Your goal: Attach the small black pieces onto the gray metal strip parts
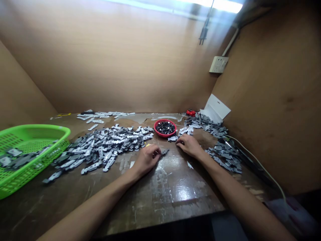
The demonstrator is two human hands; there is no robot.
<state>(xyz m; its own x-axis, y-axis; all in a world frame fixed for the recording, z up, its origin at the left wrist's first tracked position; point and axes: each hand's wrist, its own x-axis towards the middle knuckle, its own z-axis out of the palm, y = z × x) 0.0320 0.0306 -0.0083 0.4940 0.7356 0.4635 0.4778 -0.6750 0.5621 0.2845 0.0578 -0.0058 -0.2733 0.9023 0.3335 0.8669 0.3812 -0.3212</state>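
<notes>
My left hand (149, 157) is closed, fingers curled, on a small flat grey plastic piece (165, 152) whose end sticks out past the fingertips, low over the table. To its right, my right hand (190, 145) has its thumb and fingers pinched together near the tabletop; anything between them is too small to make out. Just beyond that hand lie a few white and grey plastic pieces (185, 131). A red basket (165, 135) full of small black and shiny parts stands behind both hands. Left of my left hand spreads a large heap of white and grey plastic pieces (107, 142).
A green basket (37, 160) with similar pieces stands at the left. Grey pieces (224, 155) are piled at the right beside a black tool (253, 167) and pale cable (260, 160). A white card (215, 108) leans at the back. A plug (203, 33) hangs above.
</notes>
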